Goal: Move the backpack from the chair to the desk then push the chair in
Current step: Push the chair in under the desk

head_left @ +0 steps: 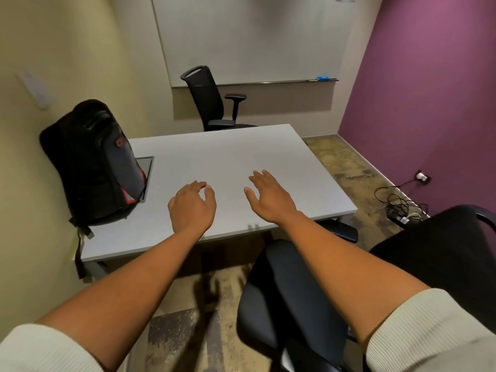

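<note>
A black backpack (92, 162) with red trim stands upright on the left end of the grey desk (241, 154), leaning against the wall, a strap hanging over the desk's front edge. My left hand (192, 206) hovers over the desk's front middle, fingers loosely curled, holding nothing. Beside it my right hand (268, 196) floats with fingers spread and empty. The black office chair (292, 299) stands below my right arm, its seat out from the desk's front edge and its backrest at the far right.
A second black chair (212, 100) sits behind the desk under a whiteboard (249, 38). A power strip and tangled cables (400, 205) lie on the floor by the purple wall. A cable hatch (146, 167) is set in the desk by the backpack.
</note>
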